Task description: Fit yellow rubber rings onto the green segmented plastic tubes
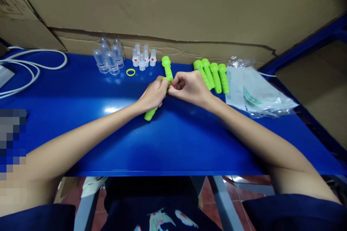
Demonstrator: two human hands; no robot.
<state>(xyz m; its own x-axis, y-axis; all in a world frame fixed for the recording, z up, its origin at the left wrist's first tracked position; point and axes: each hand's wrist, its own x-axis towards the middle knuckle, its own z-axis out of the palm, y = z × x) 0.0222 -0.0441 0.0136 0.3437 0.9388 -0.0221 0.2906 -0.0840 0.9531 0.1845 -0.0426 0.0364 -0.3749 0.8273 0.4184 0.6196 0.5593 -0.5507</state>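
My left hand [155,93] is closed around a lime-green flashlight-shaped casing [150,114], tilted, its lower end sticking out below my fingers. My right hand [187,85] is beside its upper end, thumb and fingers pinched together there. Whatever lies between those fingertips is too small and covered to make out. Just behind my hands is another green flashlight-shaped casing [167,66], its wide head pointing away. To the right of my right hand, several more green casings [216,75] lie side by side. A yellow-green ring [130,72] rests on the table, left of my hands.
Several clear plastic tubes [111,59] stand at the back left of the blue table [168,148]. Small white-based clear pieces [142,62] with red dots stand beside them. Plastic bags [255,92] lie at right, a white cable [35,66] at left. Cardboard [173,11] walls the back.
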